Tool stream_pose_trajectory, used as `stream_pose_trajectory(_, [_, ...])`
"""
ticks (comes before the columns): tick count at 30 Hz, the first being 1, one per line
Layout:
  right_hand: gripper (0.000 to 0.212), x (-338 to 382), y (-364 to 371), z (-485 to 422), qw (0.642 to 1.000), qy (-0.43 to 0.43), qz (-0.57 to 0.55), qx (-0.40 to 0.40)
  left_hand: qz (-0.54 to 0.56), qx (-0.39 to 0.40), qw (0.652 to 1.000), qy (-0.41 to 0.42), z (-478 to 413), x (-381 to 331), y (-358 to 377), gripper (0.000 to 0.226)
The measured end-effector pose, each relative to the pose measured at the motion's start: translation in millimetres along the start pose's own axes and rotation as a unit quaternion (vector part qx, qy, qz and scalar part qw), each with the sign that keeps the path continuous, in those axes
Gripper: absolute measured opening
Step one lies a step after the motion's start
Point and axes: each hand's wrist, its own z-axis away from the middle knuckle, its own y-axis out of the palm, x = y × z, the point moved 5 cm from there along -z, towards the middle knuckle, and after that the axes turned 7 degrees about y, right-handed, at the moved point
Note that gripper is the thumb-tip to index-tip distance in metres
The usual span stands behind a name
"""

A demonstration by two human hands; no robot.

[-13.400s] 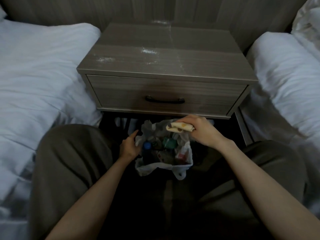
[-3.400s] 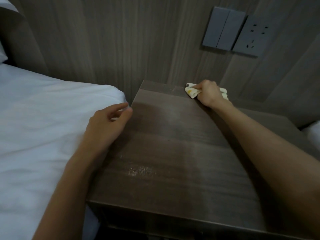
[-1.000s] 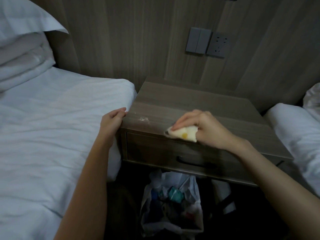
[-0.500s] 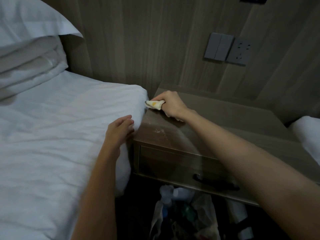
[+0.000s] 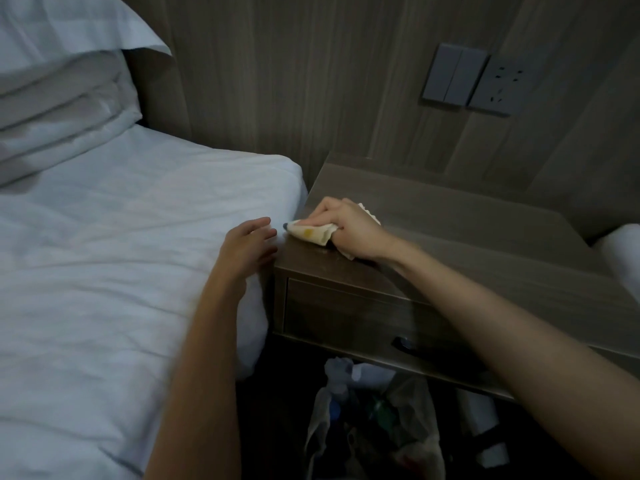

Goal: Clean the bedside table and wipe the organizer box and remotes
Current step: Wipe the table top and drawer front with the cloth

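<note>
- The right hand (image 5: 349, 230) is down on the grey-brown wood-grain bedside table (image 5: 467, 237), at the left end of its surface and close to the front edge
- Its grip is clamped round a folded cream cloth (image 5: 311, 233) with a yellow blotch, the fingers curled over the top
- The cloth pokes out towards the bed on the left, and a little of it shows behind the knuckles
- That cloth lies pressed on the surface under the hand, its tip right at the table's left edge
- The left hand (image 5: 247, 249) sits just beside it, at the corner where the white-sheeted bed (image 5: 121, 237) meets the table
- The left grip is slack: fingers apart, loosely bent, nothing in them
- Whether those fingertips touch the table's edge or only the sheet, I can't tell
- The right forearm runs diagonally across the table's front edge and covers part of the drawer front (image 5: 346, 317)
- One end of a dark drawer handle (image 5: 405, 342) peeks out just left of that forearm
- Below the table, on the dark floor, a clear plastic bag (image 5: 377, 427) stands open with rubbish inside; there are blue and green bits, the rest too dim to make out
- On the wood-panel wall (image 5: 294, 81), a grey double switch (image 5: 453, 76) and a grey socket (image 5: 502, 86) sit side by side above the table's back
- White pillows (image 5: 62, 98) are stacked at the head of the bed, top left
- A sliver of a second white bed (image 5: 620, 251) shows at the right edge, next to the table's right end
</note>
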Motion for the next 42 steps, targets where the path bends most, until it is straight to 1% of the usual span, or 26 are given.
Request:
stream_pose_trajectory(3, [0.046,9,-1,25,1.000,-0.014,-0.022,0.015,-0.005,0.003,1.000,0.000,6,1,1,0.034])
stream_pose_trajectory(6, [0.046,14,-5,55,0.998,-0.017,-0.054,0.011,-0.026,0.018,0.999,0.006,13,0,6,0.036])
stream_pose_trajectory(9, [0.035,11,-9,85,0.997,-0.036,-0.063,-0.013,-0.035,0.029,0.999,0.011,19,-2,9,0.036])
stream_pose_trajectory(11, [0.027,6,-12,104,0.998,-0.027,-0.059,-0.017,-0.026,0.031,0.999,0.001,21,-2,9,0.035])
stream_pose_trajectory(14, [0.024,0,-20,127,0.999,-0.013,-0.040,-0.006,-0.009,0.032,0.999,-0.015,25,-3,5,0.035])
stream_pose_trajectory(16, [0.024,-3,-28,135,0.997,0.021,-0.074,0.010,0.001,0.033,0.999,-0.019,27,-4,2,0.035])
stream_pose_trajectory(17, [0.024,-2,-34,135,0.995,0.027,-0.097,-0.003,0.004,0.033,0.999,-0.019,27,-4,1,0.035])
stream_pose_trajectory(19, [0.025,6,-48,128,0.991,0.011,-0.117,-0.069,0.007,0.031,0.999,-0.020,27,-5,0,0.035])
stream_pose_trajectory(21, [0.026,16,-57,108,0.987,-0.002,-0.097,-0.125,0.012,0.030,0.999,-0.018,27,-5,0,0.033])
stream_pose_trajectory(22, [0.025,20,-59,95,0.988,0.000,-0.081,-0.134,0.017,0.030,0.999,-0.016,27,-5,0,0.032])
stream_pose_trajectory(26, [0.028,32,-43,37,0.992,0.029,-0.032,-0.116,0.047,0.015,0.999,-0.019,21,-2,-4,0.031])
stream_pose_trajectory(28, [0.031,33,-25,18,0.995,0.046,-0.019,-0.081,0.055,0.009,0.998,-0.021,17,0,-5,0.033])
stream_pose_trajectory(30, [0.033,36,-8,12,0.998,0.035,-0.007,-0.043,0.062,0.014,0.998,-0.017,15,1,-4,0.032])
stream_pose_trajectory(34, [0.027,35,-1,30,0.998,-0.009,-0.055,-0.011,0.055,0.023,0.998,-0.007,16,-1,0,0.033])
stream_pose_trajectory(37, [0.021,29,0,50,0.997,-0.043,-0.057,-0.002,0.031,0.011,0.999,0.010,19,-3,3,0.031])
stream_pose_trajectory(39, [0.020,23,-1,68,0.997,-0.049,-0.058,-0.004,0.003,-0.012,0.999,0.041,20,-6,5,0.031])
stream_pose_trajectory(42, [0.023,13,-4,99,0.997,-0.049,-0.053,-0.015,-0.070,-0.035,0.991,0.110,21,-10,7,0.033])
